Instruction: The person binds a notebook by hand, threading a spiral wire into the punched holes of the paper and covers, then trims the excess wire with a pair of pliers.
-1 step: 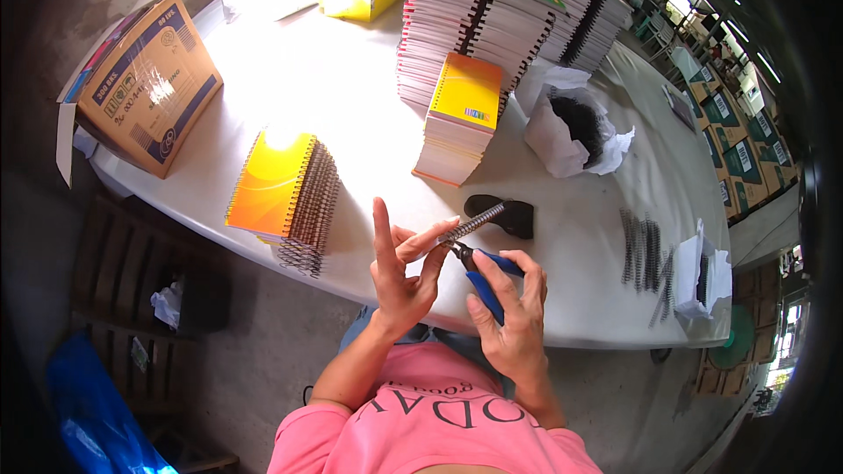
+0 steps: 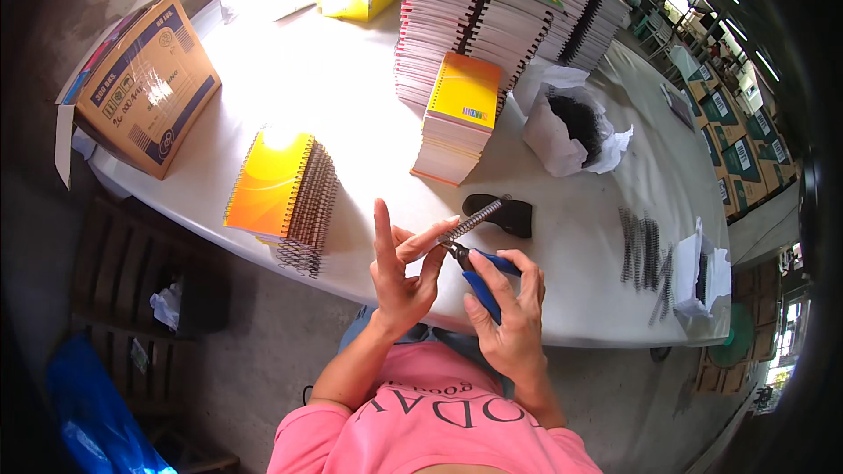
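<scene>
Clock directions taken from the two hands. Bench [image 2: 369, 158]: white-covered, spans most of the view. Notebook piles [image 2: 436, 31], tall, black-bound: 12 o'clock, far side. Cardboard box [image 2: 145, 92]: 10 o'clock, flaps raised, at the bench's edge. Orange-yellow notebooks [image 2: 268, 180]: stacked, 10 o'clock, nearer than the box, coils along the side facing the hands. Paper stack [image 2: 455, 114], yellow top sheet: 12 o'clock, just in front of the piles. White wrapper [image 2: 553, 140], crumpled open, dark coils inside: between 1 and 2 o'clock.

Left hand [image 2: 404, 279]: fingers pinched on the near end of a wire coil, one finger pointing up. Right hand [image 2: 514, 312]: fingers wrapped round the handles of blue pliers [image 2: 482, 294], handles spread. Loose coils [image 2: 641, 250]: laid side by side, 3 o'clock. Black pouch-like item [image 2: 509, 218]: on the bench just beyond the hands, partly behind the wire coil.

Wire coil [image 2: 479, 218]: extends from the left fingers toward 2 o'clock; plier tips at its near end, bite on the wire too small to tell.
</scene>
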Available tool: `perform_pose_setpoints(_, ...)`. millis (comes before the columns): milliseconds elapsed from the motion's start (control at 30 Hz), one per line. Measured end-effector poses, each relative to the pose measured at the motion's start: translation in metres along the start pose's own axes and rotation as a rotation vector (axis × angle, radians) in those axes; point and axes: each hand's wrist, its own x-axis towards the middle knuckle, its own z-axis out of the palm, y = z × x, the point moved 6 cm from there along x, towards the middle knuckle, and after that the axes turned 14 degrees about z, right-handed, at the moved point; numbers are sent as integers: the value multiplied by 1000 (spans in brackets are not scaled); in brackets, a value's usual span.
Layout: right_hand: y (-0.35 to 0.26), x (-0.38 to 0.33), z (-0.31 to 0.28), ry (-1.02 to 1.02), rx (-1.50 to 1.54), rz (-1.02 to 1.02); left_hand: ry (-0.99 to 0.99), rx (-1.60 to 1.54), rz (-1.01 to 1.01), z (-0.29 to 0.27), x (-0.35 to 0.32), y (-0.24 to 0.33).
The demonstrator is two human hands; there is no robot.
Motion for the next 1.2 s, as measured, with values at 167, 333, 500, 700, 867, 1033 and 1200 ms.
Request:
perform_pose_setpoints(167, 3, -2, 9, -234, 292, 57, -36, 88, 89, 1, 1, 8)
perform_pose_setpoints(333, 13, -21, 44, -895, 1525, 569, -4, 139, 151, -3, -3, 11)
perform_pose_setpoints(500, 55, -11, 10, -105, 155, 161, 334, -36, -88, -33, 6, 2)
perform_pose_setpoints(700, 152, -37, -14, 229, -837, 524, 543, -404, -200, -63, 12, 0)
perform_pose_setpoints(867, 17, 42, 41, -227, 710, 16, 616, -383, -147, -86, 17, 20)
perform_pose_setpoints(1033, -84, 106, 79, -409, 1070, -69, 620, -36, -7, -146, 26, 39)
perform_pose_setpoints(1200, -137, 171, 134, -573, 744, -106, 498, 511, -275, -206, 39, 5)
